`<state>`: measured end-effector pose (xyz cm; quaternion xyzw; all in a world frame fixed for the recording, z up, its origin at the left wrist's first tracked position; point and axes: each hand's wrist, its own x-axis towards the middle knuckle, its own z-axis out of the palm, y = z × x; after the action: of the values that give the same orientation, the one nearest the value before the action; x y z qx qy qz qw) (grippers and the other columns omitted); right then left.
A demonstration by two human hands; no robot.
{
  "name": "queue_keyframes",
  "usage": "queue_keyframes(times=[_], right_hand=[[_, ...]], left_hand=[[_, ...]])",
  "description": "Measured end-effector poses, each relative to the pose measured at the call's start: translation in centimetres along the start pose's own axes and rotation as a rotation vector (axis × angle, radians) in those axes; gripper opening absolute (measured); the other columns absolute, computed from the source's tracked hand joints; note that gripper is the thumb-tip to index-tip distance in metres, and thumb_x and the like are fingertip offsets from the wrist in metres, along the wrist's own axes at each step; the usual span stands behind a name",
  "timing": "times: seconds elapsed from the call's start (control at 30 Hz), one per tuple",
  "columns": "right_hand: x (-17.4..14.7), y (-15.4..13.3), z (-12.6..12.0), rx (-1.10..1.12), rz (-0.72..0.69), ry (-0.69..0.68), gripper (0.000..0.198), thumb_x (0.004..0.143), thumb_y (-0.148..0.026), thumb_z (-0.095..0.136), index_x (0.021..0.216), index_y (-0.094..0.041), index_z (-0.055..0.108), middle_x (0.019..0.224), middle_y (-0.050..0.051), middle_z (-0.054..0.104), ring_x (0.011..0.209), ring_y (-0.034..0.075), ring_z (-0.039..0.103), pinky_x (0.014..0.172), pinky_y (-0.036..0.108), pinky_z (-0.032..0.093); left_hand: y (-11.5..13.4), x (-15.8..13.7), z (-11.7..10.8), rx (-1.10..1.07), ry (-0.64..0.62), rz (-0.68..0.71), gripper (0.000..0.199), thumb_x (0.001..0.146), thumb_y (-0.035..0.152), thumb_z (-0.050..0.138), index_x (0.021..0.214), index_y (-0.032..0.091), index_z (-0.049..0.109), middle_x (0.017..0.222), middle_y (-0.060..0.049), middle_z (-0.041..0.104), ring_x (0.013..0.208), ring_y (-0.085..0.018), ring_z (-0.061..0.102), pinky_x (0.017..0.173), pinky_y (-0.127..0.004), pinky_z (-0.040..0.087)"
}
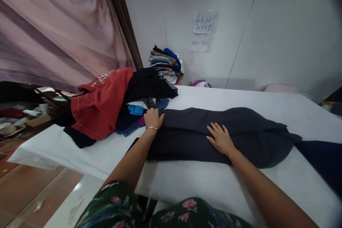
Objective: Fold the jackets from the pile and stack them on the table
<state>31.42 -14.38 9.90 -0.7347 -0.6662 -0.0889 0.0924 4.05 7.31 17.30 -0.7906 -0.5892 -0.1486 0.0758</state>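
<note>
A dark grey garment (240,128) lies stretched lengthwise across the white table (219,181). My left hand (153,117), with a thin bracelet at the wrist, grips the garment's left end with curled fingers. My right hand (220,138) rests flat on the middle of the garment, fingers spread. A pile of clothes lies just left of my left hand: a red shirt (103,101), a black garment (148,84) and blue pieces (135,109).
A stack of folded clothes (166,63) stands against the white wall at the back. Paper notes (203,25) hang on the wall. A pink curtain (58,25) hangs at left. Another dark blue cloth (324,160) lies at the table's right edge. Clutter sits on the floor at far left.
</note>
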Motion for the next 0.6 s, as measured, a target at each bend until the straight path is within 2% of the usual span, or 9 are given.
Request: queue_keyframes(times=[0.03,0.13,0.2,0.3,0.4,0.5,0.6], right_hand=[[0.0,0.0,-0.1,-0.006,-0.001,0.0,0.055,0.094,-0.051,0.029,0.138,-0.022,0.045,0.146,0.01,0.039,0.136,0.028,0.031,0.109,0.051,0.021],[0.1,0.0,-0.2,-0.02,-0.002,-0.004,0.054,0.094,-0.05,0.03,0.138,-0.021,0.045,0.146,0.01,0.039,0.136,0.029,0.031,0.109,0.051,0.021],[0.0,-0.1,-0.2,-0.021,-0.002,-0.008,0.054,0.094,-0.049,0.03,0.138,-0.021,0.045,0.147,0.01,0.039,0.136,0.029,0.031,0.109,0.051,0.021],[0.0,-0.2,-0.3,-0.011,0.006,-0.023,0.054,0.094,-0.05,0.031,0.138,-0.021,0.044,0.147,0.011,0.038,0.137,0.028,0.03,0.11,0.051,0.02],[0.2,-0.2,-1.1,0.016,0.013,-0.063,0.057,0.093,-0.052,0.03,0.139,-0.021,0.044,0.147,0.011,0.038,0.137,0.028,0.03,0.11,0.051,0.02],[0.4,0.3,-2.0,0.04,0.046,-0.065,0.061,0.092,-0.058,0.027,0.138,-0.022,0.044,0.146,0.009,0.039,0.138,0.027,0.028,0.111,0.052,0.018],[0.3,1.2,-2.2,0.022,0.174,-0.041,0.061,0.093,-0.058,0.024,0.138,-0.022,0.044,0.147,0.009,0.038,0.139,0.028,0.024,0.11,0.055,0.016]], left_hand=[[0.3,0.1,0.1,-0.008,-0.049,0.005,0.046,0.086,0.048,0.045,0.115,0.015,0.059,0.118,-0.017,0.059,0.114,-0.032,0.051,0.094,-0.044,0.037],[1.1,1.0,1.0,-0.086,-0.334,-0.038,0.051,0.085,0.054,0.043,0.109,0.013,0.062,0.116,-0.019,0.062,0.11,-0.033,0.056,0.091,-0.044,0.04],[1.6,1.6,1.8,-0.137,-0.442,-0.077,0.055,0.081,0.058,0.047,0.109,0.013,0.062,0.115,-0.019,0.064,0.108,-0.032,0.059,0.087,-0.04,0.044],[1.8,2.4,2.5,-0.183,-0.439,-0.103,0.054,0.076,0.054,0.057,0.113,0.015,0.06,0.115,-0.016,0.065,0.106,-0.028,0.061,0.081,-0.033,0.047],[1.2,2.7,2.3,-0.224,-0.405,-0.106,0.042,0.08,0.047,0.055,0.108,0.017,0.063,0.114,-0.011,0.066,0.103,-0.023,0.063,0.078,-0.027,0.047],[0.1,2.3,1.9,-0.23,-0.371,-0.108,0.037,0.084,0.044,0.05,0.105,0.018,0.063,0.113,-0.012,0.067,0.104,-0.025,0.062,0.08,-0.03,0.047],[-0.5,1.4,1.8,-0.209,-0.391,-0.111,0.033,0.08,0.04,0.055,0.101,0.016,0.064,0.112,-0.016,0.066,0.106,-0.03,0.061,0.083,-0.035,0.047]])
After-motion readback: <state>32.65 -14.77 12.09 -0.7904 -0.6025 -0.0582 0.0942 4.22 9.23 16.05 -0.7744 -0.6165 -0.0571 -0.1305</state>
